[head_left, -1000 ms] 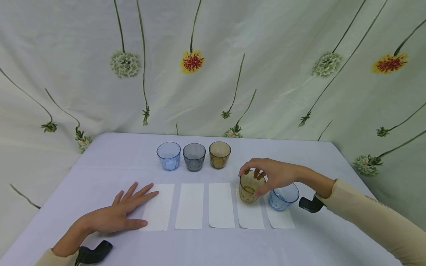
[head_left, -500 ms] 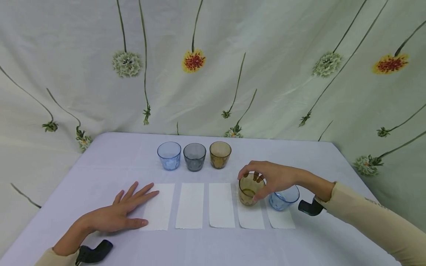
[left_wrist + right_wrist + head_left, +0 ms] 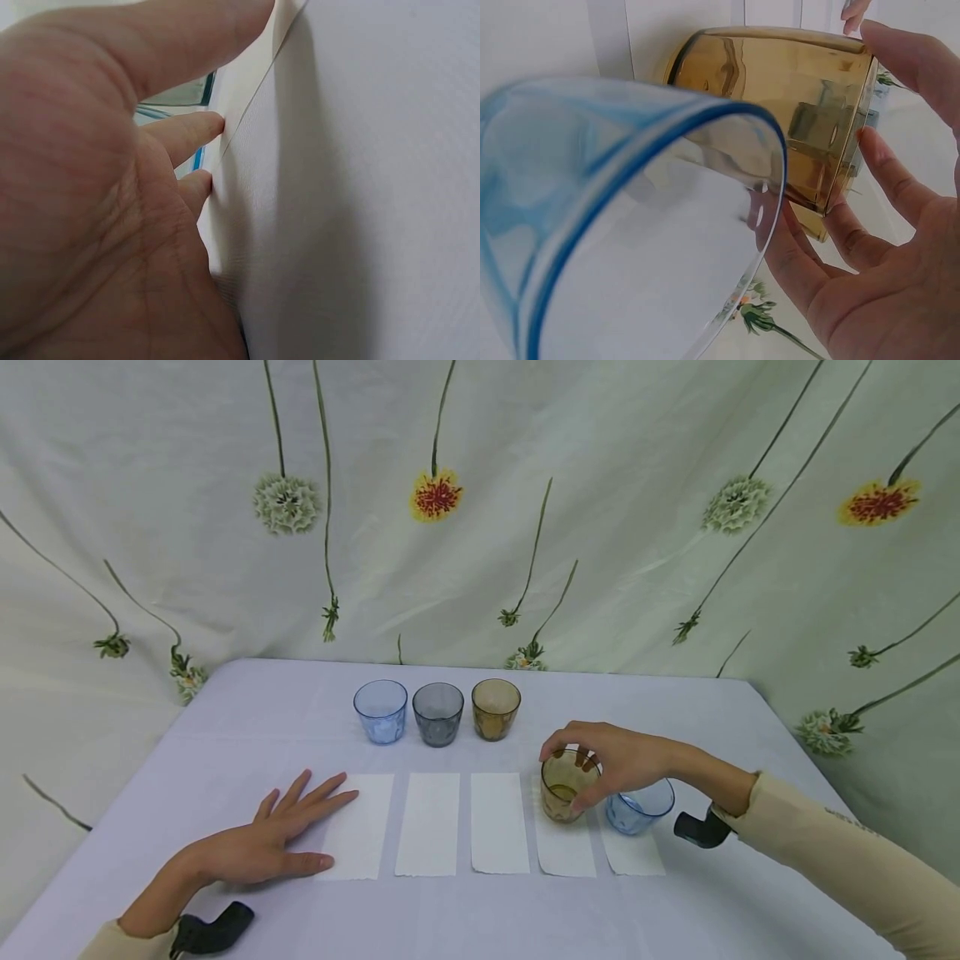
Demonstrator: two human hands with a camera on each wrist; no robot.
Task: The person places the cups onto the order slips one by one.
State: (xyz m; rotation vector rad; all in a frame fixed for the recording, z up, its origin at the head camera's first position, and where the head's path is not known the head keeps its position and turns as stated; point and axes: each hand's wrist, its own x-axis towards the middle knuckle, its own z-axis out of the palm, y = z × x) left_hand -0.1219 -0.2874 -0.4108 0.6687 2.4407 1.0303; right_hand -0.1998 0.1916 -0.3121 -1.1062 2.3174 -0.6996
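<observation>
A flower-printed cloth [image 3: 630, 568] hangs behind a white-covered table [image 3: 450, 918]. The left hand [image 3: 262, 843] rests with fingers spread, reaching the leftmost paper sheet [image 3: 360, 835]; well apart, the right hand [image 3: 622, 756] grips an amber glass [image 3: 558, 803] near its rim, above the fourth sheet [image 3: 566, 856]. Just beside it, a blue glass [image 3: 637, 817] stands on the fifth sheet [image 3: 637, 862]. Farther back, a pale-blue glass [image 3: 383, 727], a grey glass [image 3: 438, 722] and a brown glass [image 3: 495, 718] line up.

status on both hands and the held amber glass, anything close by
Right hand grips amber glass near its rim. Left hand spread at leftmost paper strip. Blue glass close on amber one's right.
</observation>
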